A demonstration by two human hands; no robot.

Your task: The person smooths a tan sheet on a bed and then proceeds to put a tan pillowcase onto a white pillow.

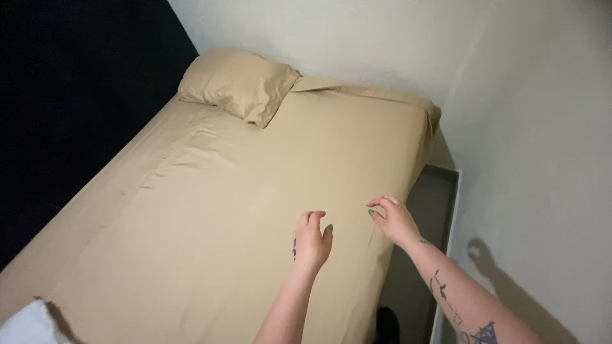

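One tan bed sheet (210, 210), one pillow (237, 84) far left, left hand (312, 242) and right hand (395, 220) hovering, fingers loosely curled, gripping nothing, white cloth (25, 325) cut off near left.

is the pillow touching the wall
Cannot tell. The head view shows the pillow lying at the head of the bed close to the wall, but its far edge hides any contact or gap.

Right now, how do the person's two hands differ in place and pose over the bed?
The left hand hovers over the flat tan sheet, well in from the edge, fingers loosely curled; the right hand sits at the sheet's right edge beside the wall, thumb and forefinger close together as if pinching. Whether it grips fabric is unclear. Both have green-painted nails.
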